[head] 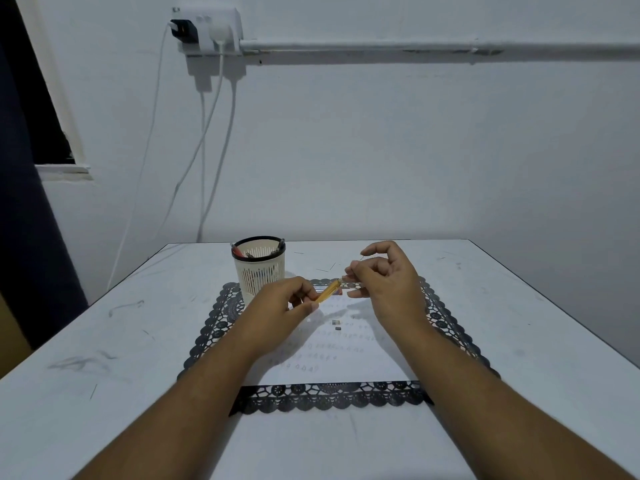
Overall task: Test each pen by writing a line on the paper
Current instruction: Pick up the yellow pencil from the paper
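My left hand [287, 299] grips a yellow-orange pen [329, 289] by its lower end, tilted up to the right above the paper. My right hand [384, 275] pinches the pen's upper tip between thumb and fingers; a pale clear piece, perhaps a cap, shows at those fingertips. The white paper [346, 362] lies on a black lace placemat [332, 398] and carries several rows of faint scribbles. A white slotted pen cup [259, 268] with a black rim stands at the mat's far left corner and holds more pens.
Two small dark bits [336, 324] lie on the paper under the hands. The white table [104, 358] is scuffed, with a few thin loose sticks near its far edge. White cables hang down the wall from a socket [207, 29] behind the cup.
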